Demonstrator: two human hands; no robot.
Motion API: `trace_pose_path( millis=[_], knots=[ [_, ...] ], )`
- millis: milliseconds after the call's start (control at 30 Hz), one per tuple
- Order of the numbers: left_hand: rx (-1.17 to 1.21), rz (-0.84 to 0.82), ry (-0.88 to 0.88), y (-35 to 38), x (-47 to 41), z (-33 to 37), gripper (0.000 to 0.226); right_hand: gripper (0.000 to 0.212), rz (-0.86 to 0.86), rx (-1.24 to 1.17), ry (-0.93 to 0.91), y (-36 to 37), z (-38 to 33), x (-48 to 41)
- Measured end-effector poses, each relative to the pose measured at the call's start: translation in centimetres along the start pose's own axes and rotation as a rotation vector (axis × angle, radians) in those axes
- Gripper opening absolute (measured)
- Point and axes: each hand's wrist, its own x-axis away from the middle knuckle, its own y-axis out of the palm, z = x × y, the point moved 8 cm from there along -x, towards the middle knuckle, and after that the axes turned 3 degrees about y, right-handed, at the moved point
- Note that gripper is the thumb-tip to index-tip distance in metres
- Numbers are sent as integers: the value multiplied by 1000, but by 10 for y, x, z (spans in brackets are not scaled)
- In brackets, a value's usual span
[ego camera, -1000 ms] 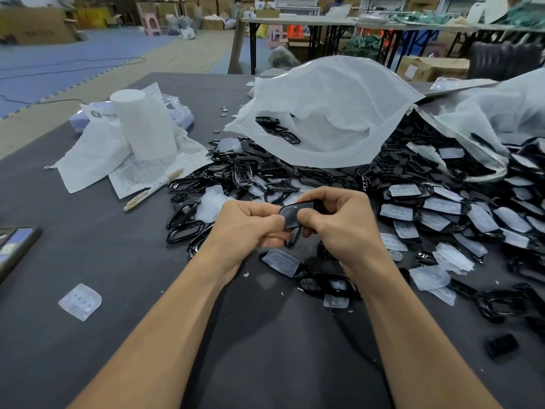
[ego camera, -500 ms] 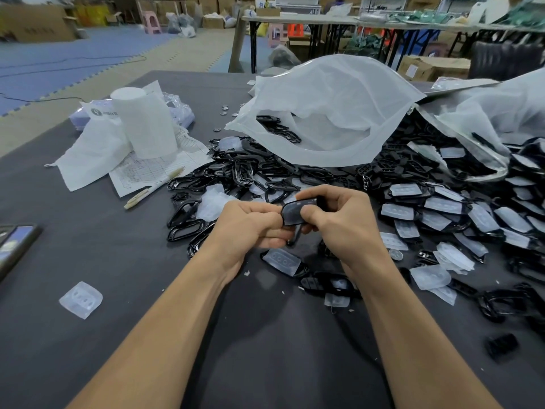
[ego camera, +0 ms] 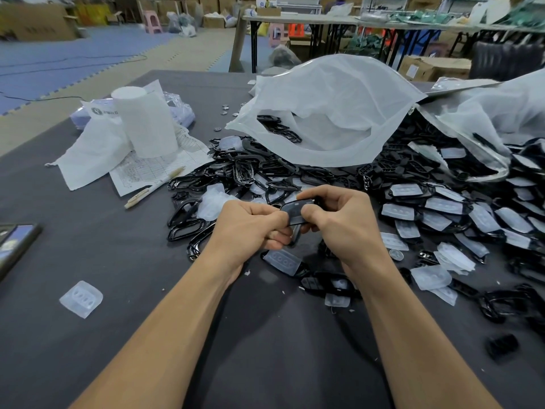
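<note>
both hands (ego camera: 298, 228) curled, pinching black shell (ego camera: 295, 212)

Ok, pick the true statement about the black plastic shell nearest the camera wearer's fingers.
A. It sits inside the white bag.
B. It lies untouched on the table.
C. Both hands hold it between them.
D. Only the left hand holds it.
C: the left hand and the right hand both pinch the black shell, lifted above the dark table.
</note>
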Motion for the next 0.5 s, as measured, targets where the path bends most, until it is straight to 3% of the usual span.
trace_pose_path(
  millis=[500],
  knots=[
    [2,33,-7,-1,1,1,20,27,-24,-24,13,1,1,0]
  ],
)
